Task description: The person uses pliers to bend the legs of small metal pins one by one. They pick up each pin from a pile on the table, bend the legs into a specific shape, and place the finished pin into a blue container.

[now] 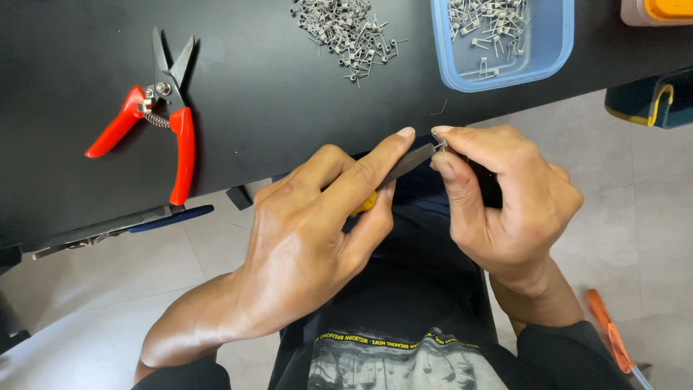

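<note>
We see both hands raised in front of the torso, just below the near edge of the black table [289,87]. Left hand [310,238] comes in from lower left, back of hand up, wrist bent slightly, forearm angled toward centre. Its fingers are curled tight around a pair of pliers [404,167], index finger stretched straight along the top of the tool; grey jaws point right, a bit of yellow handle shows under the fingers. Right hand [505,202] comes from lower right, wrist cocked, fingers bunched; thumb and index fingertip pinch a small metal wire piece [440,144] right at the plier tips. We can't tell if the plier jaws actually bite the piece, too small.

On the table: red-handled snips [155,115] lying open at left, well apart from the hands; a loose pile of small metal coils [346,32] at top centre; a blue plastic tray [556,43] just right of the pile with more of the same pieces inside. Orange tool [606,336] lies on the floor at lower right, near the right forearm
</note>
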